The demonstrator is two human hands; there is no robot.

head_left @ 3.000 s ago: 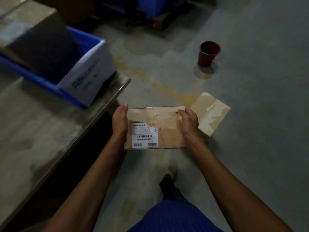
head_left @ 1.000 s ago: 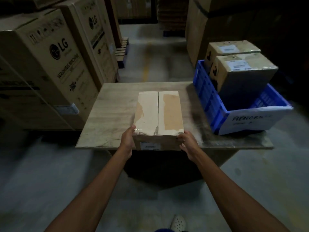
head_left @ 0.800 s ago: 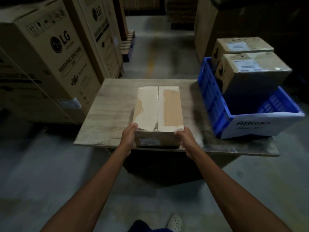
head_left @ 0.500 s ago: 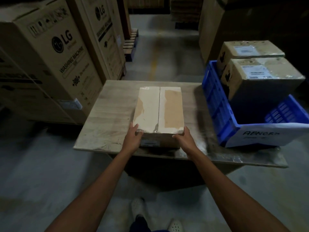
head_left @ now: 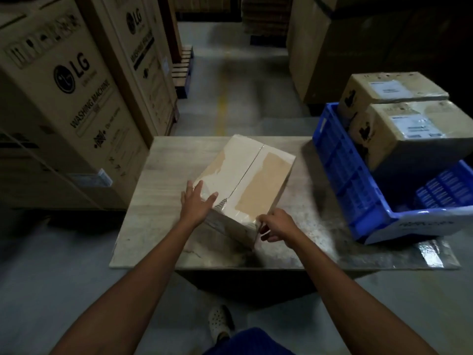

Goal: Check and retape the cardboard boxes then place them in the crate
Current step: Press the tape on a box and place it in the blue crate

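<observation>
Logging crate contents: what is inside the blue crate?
A near box and a far box, both cardboard, rise above the blue crate rim. Their bases and the floor under them are hidden.

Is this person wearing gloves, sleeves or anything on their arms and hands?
No gloves: the left hand and right hand are bare, and both forearms are uncovered to the frame's edge. No watch, ring or band shows. Below appear a blue garment and a pale perforated clog.
</observation>
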